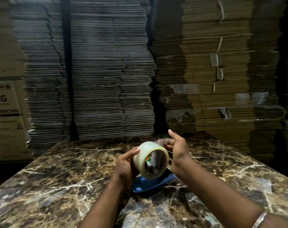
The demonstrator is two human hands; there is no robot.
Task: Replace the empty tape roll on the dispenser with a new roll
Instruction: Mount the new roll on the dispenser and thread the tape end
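Head view puts your two hands just below the middle of the frame, over a brown marble-patterned tabletop (61,175). Your left hand (125,165) grasps the clear tape roll (150,159) from its left side — thumb tip pressed on the outer winding near the top, the other fingers hidden behind the roll. The roll is held above the table with its open core turned toward you and to the right; a bit of coloured print shows on the inner cardboard ring, too small to read.

Your right hand (177,150) is at the roll's upper right edge, forefinger raised and free, while the thumb and remaining fingers pinch at something blurred and shiny there. It looks like the loose tape end, though the smear makes that hard to confirm.

Directly beneath the roll lies the blue tape dispenser (154,181), flat on the table and mostly covered by roll and hands — only its lower body shows, so its spindle cannot be made out clearly. A metal bangle (260,219) crosses your right wrist at the lower right. Stacked flattened cardboard (107,71) fills the background, and a printed carton (5,116) is cut off at the left edge.
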